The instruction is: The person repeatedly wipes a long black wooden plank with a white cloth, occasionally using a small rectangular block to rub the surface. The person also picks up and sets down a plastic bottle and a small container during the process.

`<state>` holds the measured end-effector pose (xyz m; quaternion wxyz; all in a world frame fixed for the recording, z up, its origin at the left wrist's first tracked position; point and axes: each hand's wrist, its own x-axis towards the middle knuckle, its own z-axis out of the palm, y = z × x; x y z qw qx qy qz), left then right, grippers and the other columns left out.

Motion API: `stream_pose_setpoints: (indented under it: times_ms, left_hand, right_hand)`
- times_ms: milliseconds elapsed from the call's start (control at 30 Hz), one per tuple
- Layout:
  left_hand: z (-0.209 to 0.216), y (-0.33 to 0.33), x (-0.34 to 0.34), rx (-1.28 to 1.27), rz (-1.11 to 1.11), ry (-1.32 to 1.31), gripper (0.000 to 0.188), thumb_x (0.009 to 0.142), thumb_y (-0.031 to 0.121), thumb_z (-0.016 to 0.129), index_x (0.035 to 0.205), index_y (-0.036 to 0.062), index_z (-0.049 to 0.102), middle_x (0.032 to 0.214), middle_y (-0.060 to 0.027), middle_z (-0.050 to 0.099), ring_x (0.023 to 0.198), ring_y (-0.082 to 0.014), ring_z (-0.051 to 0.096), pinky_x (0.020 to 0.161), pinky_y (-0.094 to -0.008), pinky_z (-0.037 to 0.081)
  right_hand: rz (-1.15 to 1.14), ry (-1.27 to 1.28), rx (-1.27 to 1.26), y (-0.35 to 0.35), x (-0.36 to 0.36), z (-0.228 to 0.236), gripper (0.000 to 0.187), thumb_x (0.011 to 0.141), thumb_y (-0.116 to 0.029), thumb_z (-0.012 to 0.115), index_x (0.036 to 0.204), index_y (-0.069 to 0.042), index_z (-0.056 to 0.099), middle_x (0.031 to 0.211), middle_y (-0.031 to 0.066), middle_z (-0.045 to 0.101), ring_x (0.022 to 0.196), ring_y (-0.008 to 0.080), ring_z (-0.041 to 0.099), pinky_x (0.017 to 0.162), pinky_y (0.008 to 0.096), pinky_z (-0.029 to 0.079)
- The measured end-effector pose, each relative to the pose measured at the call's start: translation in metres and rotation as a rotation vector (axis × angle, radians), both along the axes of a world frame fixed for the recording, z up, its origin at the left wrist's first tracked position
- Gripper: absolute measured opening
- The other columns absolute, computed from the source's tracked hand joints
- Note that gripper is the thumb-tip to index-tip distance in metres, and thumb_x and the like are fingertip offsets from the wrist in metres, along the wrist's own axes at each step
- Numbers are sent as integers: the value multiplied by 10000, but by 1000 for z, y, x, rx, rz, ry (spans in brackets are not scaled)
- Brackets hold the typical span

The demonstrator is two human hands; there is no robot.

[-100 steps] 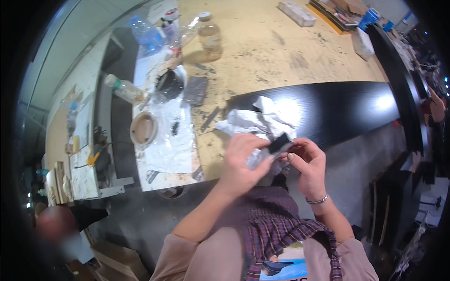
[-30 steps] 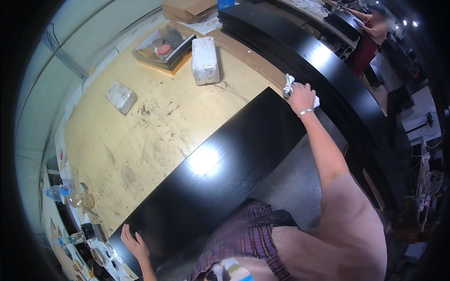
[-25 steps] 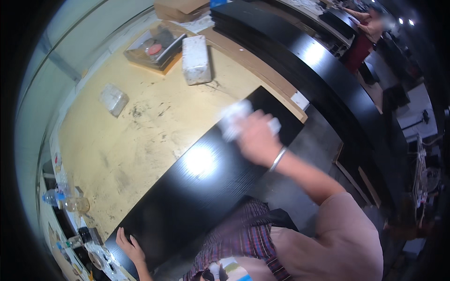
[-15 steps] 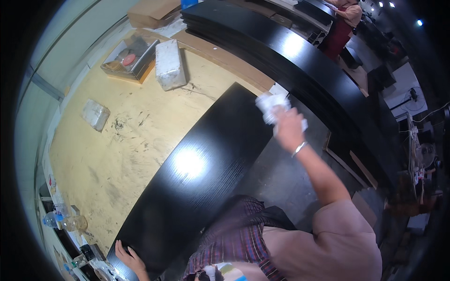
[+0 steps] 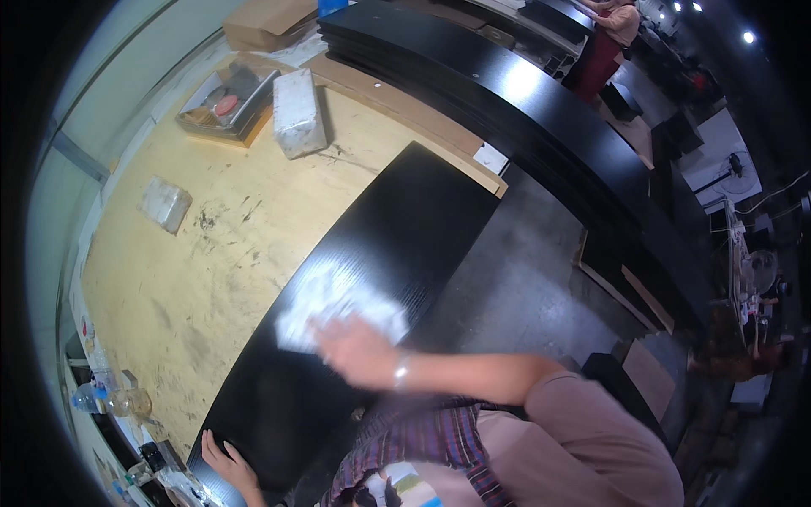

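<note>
A long black board (image 5: 422, 203) with a glossy wood-grain face lies across the near edge of a yellowish worktable (image 5: 228, 279). My right hand (image 5: 359, 348), smeared by motion, is closed on a white cloth (image 5: 296, 325) over the middle of the board. Bright glare shows beside the cloth. Toward the board's lower left end, my left hand (image 5: 226, 463) rests at its edge with the fingers stretched out, holding nothing.
A stack of black boards (image 5: 507, 76) stands beyond the table. An open box (image 5: 228, 106) of small items and two wrapped white blocks (image 5: 297, 114) (image 5: 165, 205) sit on the table. Bottles (image 5: 127, 401) stand at the left; a co-worker in a red apron (image 5: 596, 63) is at far right.
My right hand has swept the cloth from the board's far right end down and left to its middle. My left hand stays at the near left end.
</note>
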<state>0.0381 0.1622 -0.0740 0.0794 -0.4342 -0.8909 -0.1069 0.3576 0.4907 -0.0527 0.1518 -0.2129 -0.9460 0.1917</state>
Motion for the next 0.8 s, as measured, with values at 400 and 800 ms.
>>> stream_pose_setpoints:
  times_ms: [400,800]
  left_hand:
    - [13,8,20,101,38,-20,411,950,93,574,1352,6,565,1375,-183,554,1264,-375,507,1095,-457,395]
    - [16,11,14,160,2,-18,380,929,103,613,1298,15,605,1332,-161,586,1242,-352,528,1067,-447,417]
  right_hand:
    - [-303,-275,-8,69,15,35,375,858,-139,613,1205,-19,688,1460,119,552,1279,307,541,1014,479,465]
    - [-381,35,65,85,-6,25,248,918,-143,607,1131,-116,730,1177,82,698,887,281,632,802,435,516]
